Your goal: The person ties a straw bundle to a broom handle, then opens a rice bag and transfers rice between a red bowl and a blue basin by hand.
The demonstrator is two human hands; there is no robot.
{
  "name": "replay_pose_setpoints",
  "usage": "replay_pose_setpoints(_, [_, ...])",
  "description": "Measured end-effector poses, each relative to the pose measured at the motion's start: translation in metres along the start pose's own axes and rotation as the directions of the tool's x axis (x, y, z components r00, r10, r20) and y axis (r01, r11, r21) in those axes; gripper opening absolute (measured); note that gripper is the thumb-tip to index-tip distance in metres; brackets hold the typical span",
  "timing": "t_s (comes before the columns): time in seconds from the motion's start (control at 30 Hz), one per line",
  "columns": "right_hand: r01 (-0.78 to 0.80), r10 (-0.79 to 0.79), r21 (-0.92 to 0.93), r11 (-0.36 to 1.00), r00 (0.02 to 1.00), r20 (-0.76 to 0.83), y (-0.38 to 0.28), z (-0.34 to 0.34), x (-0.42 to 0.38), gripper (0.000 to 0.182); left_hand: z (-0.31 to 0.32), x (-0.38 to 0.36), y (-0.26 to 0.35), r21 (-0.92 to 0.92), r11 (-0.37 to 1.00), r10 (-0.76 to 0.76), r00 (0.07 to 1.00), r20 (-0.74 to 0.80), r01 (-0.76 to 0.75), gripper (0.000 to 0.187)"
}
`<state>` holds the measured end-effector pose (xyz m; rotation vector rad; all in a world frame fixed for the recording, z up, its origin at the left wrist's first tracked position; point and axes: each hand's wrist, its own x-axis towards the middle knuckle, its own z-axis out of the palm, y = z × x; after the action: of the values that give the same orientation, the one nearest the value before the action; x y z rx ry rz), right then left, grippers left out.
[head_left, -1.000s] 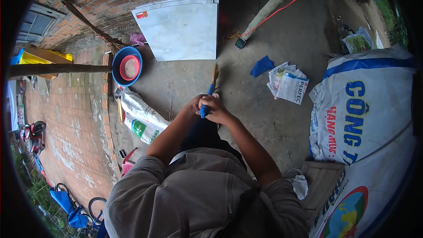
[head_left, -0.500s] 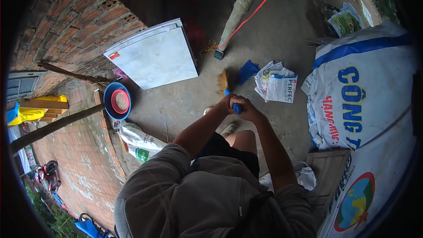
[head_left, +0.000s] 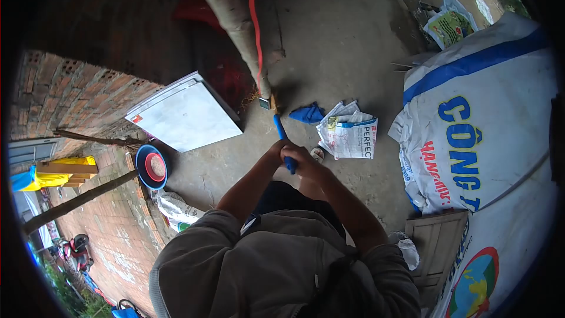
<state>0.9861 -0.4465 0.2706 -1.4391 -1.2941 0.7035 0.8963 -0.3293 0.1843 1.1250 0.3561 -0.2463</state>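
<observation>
My left hand and my right hand are both closed round the blue handle of a broom, close together in front of my body. The handle's end sticks out below my hands. The far end of the broom reaches the foot of a wooden post, where little of its straw-coloured head can be made out. To the right of the handle, a crumpled blue cloth lies on the concrete floor, touching or close to a pile of flattened printed bags.
A large white sack stands along the right side. White panels lie at the left, near a brick wall. Beyond them sit blue and red basins. A red cord runs down the post.
The broom and both hands have moved left and away from the bags, with the broom head now at the post's foot. My view has shifted, and a sandalled foot shows beside the bags.
</observation>
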Motion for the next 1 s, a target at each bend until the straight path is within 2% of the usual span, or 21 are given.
replay_pose_setpoints(0.03, [-0.063, 0.061, 0.061, 0.996, 0.998, 0.036, 0.015, -0.027, -0.007, 0.025, 0.008, 0.030, -0.007, -0.079, 0.997, -0.021, 1.000, -0.001, 0.020, 0.017])
replay_pose_setpoints(0.07, [-0.083, 0.082, 0.034, 0.996, 0.995, 0.052, 0.007, -0.065, -0.003, 0.026, 0.009, 0.075, -0.026, -0.658, 0.700, -0.313, 0.948, 0.065, 0.276, 0.015])
replay_pose_setpoints(0.1, [-0.109, 0.108, 0.028, 0.994, 0.994, 0.031, 0.020, -0.090, -0.005, 0.026, 0.011, 0.119, -0.042, -0.568, 0.777, -0.279, 0.957, 0.078, 0.272, 0.020])
replay_pose_setpoints(0.13, [-0.103, 0.103, -0.031, 0.994, 0.994, 0.020, 0.032, -0.117, -0.005, 0.027, 0.036, 0.136, -0.007, -0.288, 0.948, -0.134, 0.991, 0.026, 0.135, 0.021])
replay_pose_setpoints(0.17, [-0.097, 0.098, -0.089, 0.991, 0.995, 0.008, 0.044, -0.142, -0.003, 0.028, 0.050, 0.163, 0.015, -0.744, 0.599, -0.315, 0.942, 0.120, 0.295, 0.015])
replay_pose_setpoints(0.2, [-0.102, 0.104, -0.135, 0.986, 0.995, 0.003, 0.051, -0.162, 0.000, 0.029, 0.056, 0.189, 0.014, -0.562, 0.819, -0.101, 0.993, 0.055, 0.114, 0.014])
replay_pose_setpoints(0.23, [-0.108, 0.109, -0.181, 0.977, 0.994, -0.004, 0.056, -0.181, 0.006, 0.029, 0.056, 0.214, 0.011, -0.332, 0.937, 0.129, 0.990, 0.052, -0.104, 0.013])
replay_pose_setpoints(0.27, [-0.071, 0.089, -0.303, 0.950, 0.995, 0.044, 0.054, -0.199, 0.015, 0.032, 0.053, 0.233, 0.019, -0.325, 0.940, 0.125, 0.990, 0.062, -0.098, 0.013])
replay_pose_setpoints(0.3, [-0.075, 0.089, -0.304, 0.950, 0.995, 0.033, 0.053, -0.209, 0.020, 0.032, 0.047, 0.252, 0.029, -0.250, 0.961, 0.151, 0.980, 0.131, -0.115, 0.013])
replay_pose_setpoints(0.37, [-0.003, -0.043, -0.409, 0.913, 0.994, -0.103, 0.056, -0.224, 0.026, 0.027, 0.051, 0.270, 0.048, -0.175, 0.976, 0.167, 0.964, 0.206, -0.132, 0.013])
replay_pose_setpoints(0.4, [-0.079, 0.048, -0.426, 0.901, 0.995, -0.084, 0.054, -0.232, 0.026, 0.028, 0.055, 0.275, 0.055, -0.084, 0.984, 0.173, 0.959, 0.223, -0.158, 0.013])
replay_pose_setpoints(0.43, [-0.129, 0.077, -0.390, 0.912, 0.986, -0.146, 0.046, -0.236, 0.026, 0.026, 0.059, 0.282, 0.066, 0.011, 0.982, 0.178, 0.953, 0.244, -0.186, 0.012])
replay_pose_setpoints(0.47, [-0.135, 0.058, -0.376, 0.917, 0.976, -0.210, 0.042, -0.241, 0.025, 0.025, 0.053, 0.304, 0.054, -0.326, 0.896, -0.210, 0.934, 0.288, 0.302, 0.011])
replay_pose_setpoints(0.5, [-0.143, 0.042, -0.360, 0.922, 0.961, -0.273, 0.039, -0.246, 0.024, 0.025, 0.051, 0.326, 0.030, -0.314, 0.897, -0.218, 0.929, 0.299, 0.312, 0.011])
replay_pose_setpoints(0.57, [-0.223, 0.120, -0.347, 0.911, 0.948, -0.294, 0.043, -0.265, 0.018, 0.024, 0.057, 0.363, -0.008, 0.025, 0.992, -0.120, 0.867, 0.483, 0.123, 0.017])
replay_pose_setpoints(0.6, [-0.243, 0.146, -0.308, 0.920, 0.941, -0.304, 0.057, -0.276, 0.015, 0.026, 0.060, 0.382, 0.002, 0.032, 0.992, -0.123, 0.857, 0.500, 0.124, 0.017])
replay_pose_setpoints(0.7, [-0.343, 0.211, -0.300, 0.890, 0.893, -0.397, 0.089, -0.314, 0.014, 0.039, 0.102, 0.430, 0.012, 0.072, 0.973, -0.228, 0.838, 0.495, 0.221, 0.018])
replay_pose_setpoints(0.77, [-0.486, 0.393, -0.160, 0.859, 0.827, -0.402, 0.117, -0.339, 0.018, 0.043, 0.098, 0.464, 0.032, 0.114, 0.953, -0.299, 0.815, 0.497, 0.280, 0.018])
replay_pose_setpoints(0.9, [-0.648, 0.396, -0.179, 0.740, 0.635, -0.663, 0.169, -0.397, 0.076, 0.044, 0.102, 0.567, 0.083, 0.186, 0.897, -0.439, 0.758, 0.483, 0.401, 0.019])
replay_pose_setpoints(0.93, [-0.594, 0.344, -0.131, 0.794, 0.616, -0.709, 0.189, -0.416, 0.097, 0.045, 0.086, 0.598, 0.105, 0.187, 0.875, -0.478, 0.741, 0.472, 0.446, 0.019])
replay_pose_setpoints(1.0, [-0.574, 0.311, -0.116, 0.810, 0.589, -0.746, 0.211, -0.463, 0.148, 0.046, 0.049, 0.670, 0.153, 0.194, 0.822, -0.561, 0.702, 0.439, 0.535, 0.020])
